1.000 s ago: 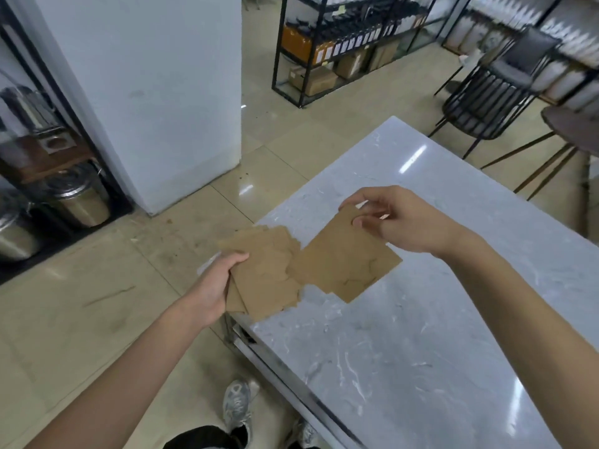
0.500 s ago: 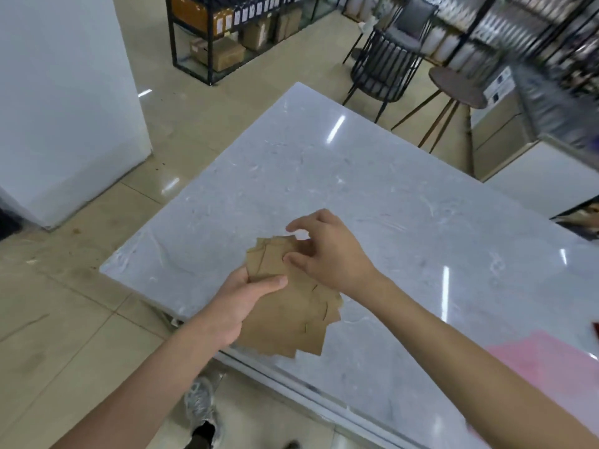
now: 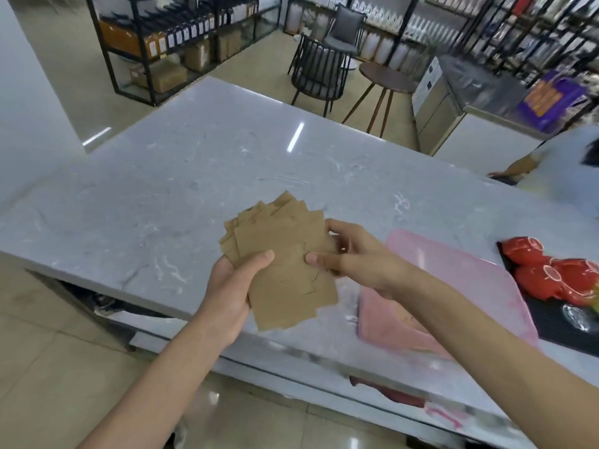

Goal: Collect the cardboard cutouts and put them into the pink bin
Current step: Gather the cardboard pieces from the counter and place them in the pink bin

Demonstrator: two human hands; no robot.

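Several cardboard cutouts (image 3: 285, 264) are sitting fanned in a loose stack between the two hands, held above the near part of the marble table (image 3: 181, 176), and I am reading that as the collecting half of the job being largely done. The left hand (image 3: 231, 286) is curling under the stack's lower left corner with its thumb pressing down on the top sheet. The right hand (image 3: 353, 257) is pinching the right edge, thumb on top and fingers wrapped behind, so both hands are closed on the same pile. I am seeing no loose brown pieces left on the bare stone in view, though the table's far right end is running out of frame and I cannot vouch for it.

The pink bin (image 3: 453, 280) is lying just to the right of the stack, partly behind the right forearm, and it is blurring enough that I cannot tell what, if anything, is inside. Beyond it, red bowls (image 3: 557, 270) are resting on a black mat.

What I am judging to be left is the deposit itself: carrying the pile rightward over the bin and letting it go.
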